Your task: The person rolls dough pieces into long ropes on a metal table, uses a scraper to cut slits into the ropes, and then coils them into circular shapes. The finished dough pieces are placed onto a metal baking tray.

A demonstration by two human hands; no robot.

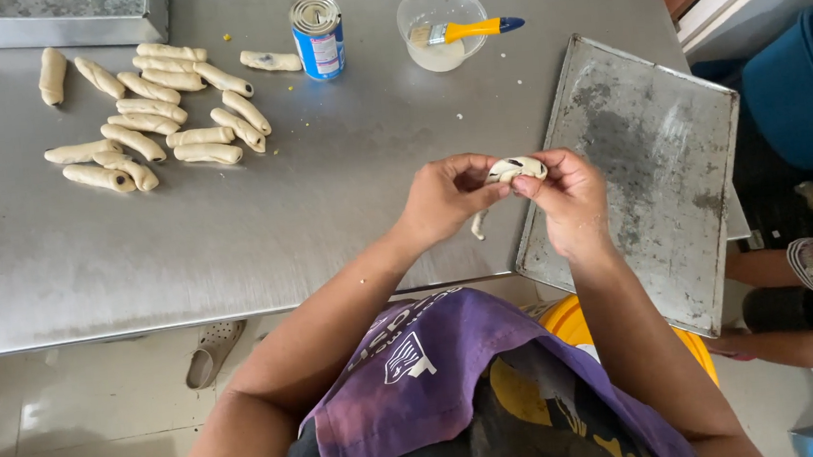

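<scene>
blue-labelled tin can (318, 36), upright on table (233, 232)

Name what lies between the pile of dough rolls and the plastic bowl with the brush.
In the head view, a tin can stands between the dough rolls and the bowl.

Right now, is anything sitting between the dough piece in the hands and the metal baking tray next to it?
Nothing visible. The left hand and right hand hold the dough piece at the near left edge of the baking tray, whose surface is bare. The can and bowl stand farther back.
</scene>
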